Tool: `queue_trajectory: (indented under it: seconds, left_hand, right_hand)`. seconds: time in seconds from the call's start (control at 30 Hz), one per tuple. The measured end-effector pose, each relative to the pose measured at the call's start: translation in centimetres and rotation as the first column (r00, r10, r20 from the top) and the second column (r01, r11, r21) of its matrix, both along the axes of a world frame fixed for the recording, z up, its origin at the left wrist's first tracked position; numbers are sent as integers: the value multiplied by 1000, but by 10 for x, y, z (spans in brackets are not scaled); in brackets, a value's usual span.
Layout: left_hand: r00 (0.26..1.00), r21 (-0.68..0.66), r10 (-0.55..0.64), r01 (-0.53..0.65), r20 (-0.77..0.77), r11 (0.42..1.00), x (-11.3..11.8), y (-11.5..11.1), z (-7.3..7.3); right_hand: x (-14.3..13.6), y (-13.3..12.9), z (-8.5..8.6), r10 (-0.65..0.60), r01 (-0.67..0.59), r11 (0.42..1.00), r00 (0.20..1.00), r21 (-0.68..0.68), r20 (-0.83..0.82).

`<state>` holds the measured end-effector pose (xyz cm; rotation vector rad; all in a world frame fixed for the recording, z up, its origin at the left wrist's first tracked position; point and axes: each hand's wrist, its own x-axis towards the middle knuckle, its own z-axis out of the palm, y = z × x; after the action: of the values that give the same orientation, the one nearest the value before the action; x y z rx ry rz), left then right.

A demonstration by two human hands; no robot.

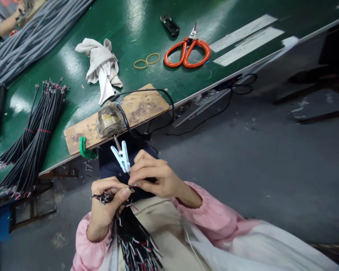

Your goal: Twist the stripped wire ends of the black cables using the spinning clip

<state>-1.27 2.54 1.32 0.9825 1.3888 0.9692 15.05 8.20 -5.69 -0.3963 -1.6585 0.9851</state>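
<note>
My left hand (106,205) in closed grip round bundle of black wires (131,235), stripped ends poking out past thumb, rest of bundle hanging down over lap. My right hand (154,178) pinching single wire end (133,186) between fingertips, just below blue clip (121,156). Clip hangs from small motor (109,120) on wooden board (141,105) at desk (73,67) edge. More wire bundles (34,135) on desk left; orange scissors (188,51), rag (101,66) further back.
</note>
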Motion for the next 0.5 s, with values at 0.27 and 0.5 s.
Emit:
queue_trajectory:
  seconds: [0.27, 0.5]
  left_hand:
    - [983, 259, 166, -143, -71, 955, 3, 1, 5]
    - [957, 266, 226, -173, -183, 948, 10, 11, 8]
  right_hand:
    - [-31, 27, 6, 208, -394, 673, 913, -626, -351]
    - [-50, 29, 22, 96, -560, 427, 809, -711, -580]
